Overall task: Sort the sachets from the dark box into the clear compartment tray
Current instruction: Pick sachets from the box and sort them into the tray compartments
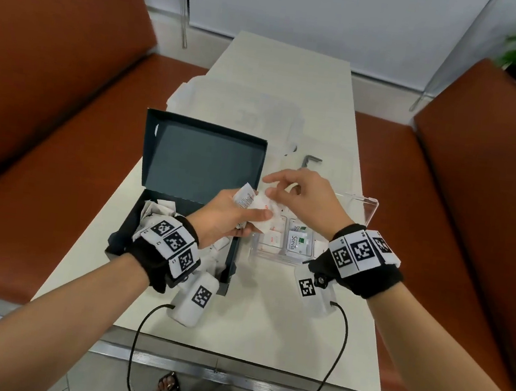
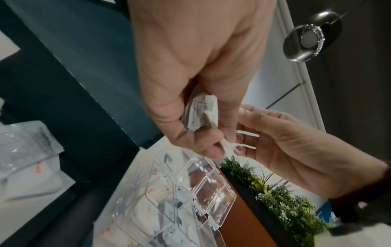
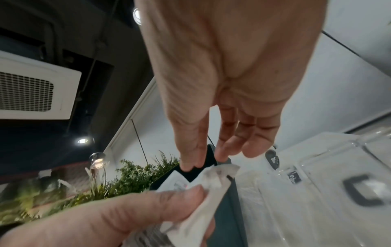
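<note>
Sachets [image 1: 250, 205], a small white bunch of them, are being gripped in the left hand [image 1: 227, 221], thumb pressed over the top and fingers curled underneath, so that hand is closed around them. The bunch is held up off the table [image 1: 267, 320], between the dark box and the clear tray. From the left wrist view the crumpled packets [image 2: 201, 113] are seen squeezed between thumb and fingers.

Just beside it, the right hand [image 1: 302, 197] is hovered with fingers loosely spread and slightly bent, fingertips [image 3: 224, 155] right at the top edge of the bunch. Whether anything is actually pinched by them can't be told; from the right wrist view they look to be just off the paper.

Behind and under the left hand, the dark box [image 1: 182, 218] is sat with its lid [image 1: 205, 159] stood open, and more white sachets [image 1: 159, 210] are left inside near the wrist.

Below the right hand, the clear compartment tray [image 1: 364, 205] is laid on the table, with red-printed packets [image 1: 272, 236] and a Stevia packet [image 1: 296, 242] already slotted into separate compartments. A small grey hex key [image 1: 311, 160] is lying past the right hand's fingertips.
</note>
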`<state>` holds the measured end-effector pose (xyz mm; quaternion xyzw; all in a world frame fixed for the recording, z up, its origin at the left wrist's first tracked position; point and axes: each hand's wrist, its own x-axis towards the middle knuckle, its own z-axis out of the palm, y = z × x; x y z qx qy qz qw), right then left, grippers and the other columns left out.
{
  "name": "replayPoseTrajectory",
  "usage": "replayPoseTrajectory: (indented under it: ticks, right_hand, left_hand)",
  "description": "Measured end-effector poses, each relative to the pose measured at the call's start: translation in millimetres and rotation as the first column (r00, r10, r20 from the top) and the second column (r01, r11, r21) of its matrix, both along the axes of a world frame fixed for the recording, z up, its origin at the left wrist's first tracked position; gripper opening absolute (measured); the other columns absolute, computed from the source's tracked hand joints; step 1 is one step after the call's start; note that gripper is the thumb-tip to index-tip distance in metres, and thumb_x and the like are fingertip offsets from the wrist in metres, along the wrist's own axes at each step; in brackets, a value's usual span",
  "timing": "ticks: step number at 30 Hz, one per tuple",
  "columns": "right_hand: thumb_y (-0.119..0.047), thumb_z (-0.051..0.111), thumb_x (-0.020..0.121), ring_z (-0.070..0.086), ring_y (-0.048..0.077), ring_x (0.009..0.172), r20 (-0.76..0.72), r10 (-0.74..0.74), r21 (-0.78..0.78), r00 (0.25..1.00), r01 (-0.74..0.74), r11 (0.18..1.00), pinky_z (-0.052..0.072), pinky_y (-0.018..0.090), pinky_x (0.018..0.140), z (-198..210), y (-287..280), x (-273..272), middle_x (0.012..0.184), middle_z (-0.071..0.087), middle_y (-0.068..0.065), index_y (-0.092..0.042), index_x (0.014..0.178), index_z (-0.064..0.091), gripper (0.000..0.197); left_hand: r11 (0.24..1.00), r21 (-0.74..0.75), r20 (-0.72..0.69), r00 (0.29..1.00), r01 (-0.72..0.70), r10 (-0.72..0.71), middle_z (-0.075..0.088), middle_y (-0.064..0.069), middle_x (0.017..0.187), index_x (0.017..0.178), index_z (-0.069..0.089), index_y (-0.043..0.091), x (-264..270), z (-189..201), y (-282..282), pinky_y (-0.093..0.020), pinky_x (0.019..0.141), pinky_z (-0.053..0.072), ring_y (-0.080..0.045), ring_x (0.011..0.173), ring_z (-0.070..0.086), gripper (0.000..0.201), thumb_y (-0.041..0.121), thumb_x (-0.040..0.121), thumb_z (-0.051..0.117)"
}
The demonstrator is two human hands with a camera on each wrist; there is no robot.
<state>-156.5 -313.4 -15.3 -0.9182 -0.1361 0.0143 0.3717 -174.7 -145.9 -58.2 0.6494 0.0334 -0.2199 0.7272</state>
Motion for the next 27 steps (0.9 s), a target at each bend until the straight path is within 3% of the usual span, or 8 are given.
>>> replayPoseTrajectory:
  ticks: [3,7,12,15,17,20,23,27]
  right_hand:
    - [-0.021,0.074,0.08,0.048,-0.002,0.064,-0.012,0.018,-0.048,1.0,-0.019,0.999,0.039,0.016,0.069,-2.3,-2.2,2.3,0.079,0.059,-0.007,-0.021,0.094,0.073,0.014]
    - [-0.013,0.077,0.076,0.053,-0.003,0.061,-0.033,0.009,0.0,0.999,-0.009,1.0,0.041,0.005,0.061,-5.6,-7.6,10.8,0.068,0.061,-0.011,-0.014,0.081,0.071,0.007]
    - [-0.019,0.077,0.078,0.058,0.001,0.056,-0.083,0.058,0.01,0.995,-0.058,0.998,0.049,0.015,0.062,-10.4,-14.2,19.2,0.075,0.067,-0.005,-0.022,0.095,0.068,0.019]
    - [-0.023,0.079,0.076,0.06,0.004,0.059,-0.106,0.085,0.042,0.991,-0.081,0.996,0.053,0.018,0.059,-13.4,-15.4,21.9,0.078,0.066,-0.001,-0.021,0.092,0.071,0.018]
    - [-0.019,0.081,0.074,0.059,0.002,0.051,-0.125,0.061,0.094,0.99,-0.05,0.994,0.05,0.014,0.053,-16.2,-15.4,24.3,0.071,0.065,-0.003,-0.02,0.087,0.071,0.017]
    - [-0.015,0.081,0.074,0.061,0.009,0.058,-0.109,0.01,0.122,0.994,0.004,0.993,0.052,0.016,0.056,-20.5,-17.0,29.6,0.065,0.064,-0.006,-0.019,0.086,0.072,0.016]
    - [-0.019,0.079,0.076,0.058,0.003,0.064,-0.047,-0.058,0.094,0.997,0.062,0.994,0.047,0.012,0.063,-25.2,-25.5,36.5,0.071,0.065,-0.007,-0.022,0.092,0.073,0.017]
    - [-0.009,0.07,0.083,0.061,0.007,0.058,-0.078,-0.121,0.11,0.99,0.129,0.985,0.053,0.015,0.056,-36.2,-36.1,37.7,0.076,0.068,0.003,-0.015,0.085,0.072,0.006]
  left_hand:
    - [0.999,0.029,0.026,1.0,-0.015,0.014,0.069,-0.007,0.086,0.105,0.063,0.01,3.2,-2.4,-7.8,-0.023,0.058,0.047,-0.012,0.06,0.063,0.027,0.012,0.081,0.076]
    - [0.998,0.049,0.055,0.998,-0.036,0.034,0.071,-0.007,0.084,0.098,0.064,0.013,6.3,-6.5,-13.8,-0.025,0.06,0.048,-0.015,0.064,0.065,0.022,0.012,0.08,0.077]
    - [0.994,0.097,0.082,0.996,-0.055,0.047,0.069,-0.002,0.073,0.093,0.064,0.013,9.2,-10.3,-14.7,-0.022,0.051,0.045,-0.01,0.052,0.058,0.02,0.015,0.079,0.079]
    - [0.991,0.124,0.124,0.991,-0.054,0.039,0.064,0.005,0.065,0.089,0.063,0.013,12.2,-10.4,-12.8,-0.019,0.046,0.043,-0.006,0.051,0.056,0.023,0.017,0.076,0.081]
    - [0.989,0.138,0.15,0.988,-0.047,0.026,0.064,0.005,0.065,0.087,0.063,0.014,14.2,-10.3,-11.9,-0.017,0.045,0.043,-0.005,0.052,0.058,0.022,0.016,0.076,0.082]
    - [0.988,0.135,0.162,0.986,-0.072,0.05,0.066,0.004,0.067,0.096,0.065,0.009,17.1,-12.0,-10.0,-0.016,0.045,0.044,-0.004,0.053,0.058,0.024,0.014,0.077,0.08]
    - [0.982,0.162,0.156,0.985,-0.101,0.076,0.064,0.0,0.069,0.097,0.066,0.01,20.4,-15.5,-4.9,-0.018,0.046,0.045,-0.008,0.054,0.055,0.024,0.015,0.078,0.079]
    - [0.969,0.199,0.151,0.981,-0.146,0.117,0.063,-0.002,0.071,0.098,0.064,0.008,24.7,-21.1,6.7,-0.017,0.045,0.045,-0.005,0.047,0.053,0.026,0.018,0.079,0.079]
